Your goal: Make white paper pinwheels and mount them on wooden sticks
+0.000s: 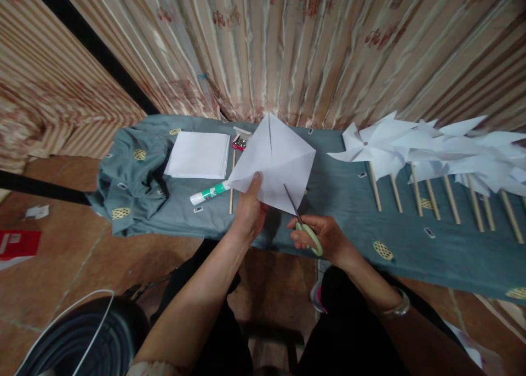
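Observation:
A square sheet of white paper (283, 146) is held up over the cloth, one corner pointing away from me. My left hand (250, 210) grips its near left edge, thumb on top. A slit runs inward from the far corner. My right hand (322, 236) has its fingers through the light green handles of a pair of scissors (309, 234). The blades reach over the paper's near right part, pointing toward its middle. Left of the sheet lie a glue stick (209, 192) with a green label and a thin wooden stick (231, 200).
A stack of white paper (199, 155) lies at the left, beside a small red box of metal pins (240, 141). Several white paper pinwheels (384, 146) on wooden sticks line the right side of the teal cloth (341, 195). A striped curtain (287, 52) hangs behind.

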`<move>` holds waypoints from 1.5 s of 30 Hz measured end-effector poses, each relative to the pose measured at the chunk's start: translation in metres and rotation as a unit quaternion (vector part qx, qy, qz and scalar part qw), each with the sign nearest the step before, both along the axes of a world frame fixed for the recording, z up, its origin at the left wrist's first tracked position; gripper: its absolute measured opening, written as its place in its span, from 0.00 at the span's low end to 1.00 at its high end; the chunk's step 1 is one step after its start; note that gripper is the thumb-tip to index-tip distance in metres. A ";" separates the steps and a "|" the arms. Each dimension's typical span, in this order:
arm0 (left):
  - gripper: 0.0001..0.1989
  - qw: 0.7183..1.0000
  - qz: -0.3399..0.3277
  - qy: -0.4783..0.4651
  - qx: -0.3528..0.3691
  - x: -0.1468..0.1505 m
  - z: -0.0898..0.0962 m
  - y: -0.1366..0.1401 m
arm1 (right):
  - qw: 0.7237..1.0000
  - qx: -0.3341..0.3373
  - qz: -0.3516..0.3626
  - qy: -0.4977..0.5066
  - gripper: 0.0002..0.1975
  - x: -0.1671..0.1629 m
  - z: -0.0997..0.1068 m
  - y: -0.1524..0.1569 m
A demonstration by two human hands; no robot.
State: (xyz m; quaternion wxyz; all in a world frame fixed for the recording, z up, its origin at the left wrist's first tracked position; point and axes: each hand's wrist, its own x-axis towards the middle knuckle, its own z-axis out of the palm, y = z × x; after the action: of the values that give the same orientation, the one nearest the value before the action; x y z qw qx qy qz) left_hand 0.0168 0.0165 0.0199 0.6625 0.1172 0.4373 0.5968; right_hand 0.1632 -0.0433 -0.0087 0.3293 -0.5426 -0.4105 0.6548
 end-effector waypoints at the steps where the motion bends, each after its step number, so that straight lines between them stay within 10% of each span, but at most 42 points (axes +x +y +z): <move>1: 0.15 1.000 -0.001 0.001 -0.001 0.000 0.000 0.000 | 1.000 0.000 0.002 0.001 0.25 0.000 0.000 0.000; 45: 0.09 0.999 -0.035 -0.012 -0.015 0.009 -0.009 -0.009 | 0.998 0.013 0.039 -0.047 0.25 0.010 0.003 0.005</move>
State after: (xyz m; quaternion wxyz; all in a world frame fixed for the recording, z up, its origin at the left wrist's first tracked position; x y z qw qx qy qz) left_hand 0.0261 0.0073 0.0107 0.6901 0.1150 0.4340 0.5676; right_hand 0.1734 -0.0388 -0.0053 0.2908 -0.5518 -0.4546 0.6359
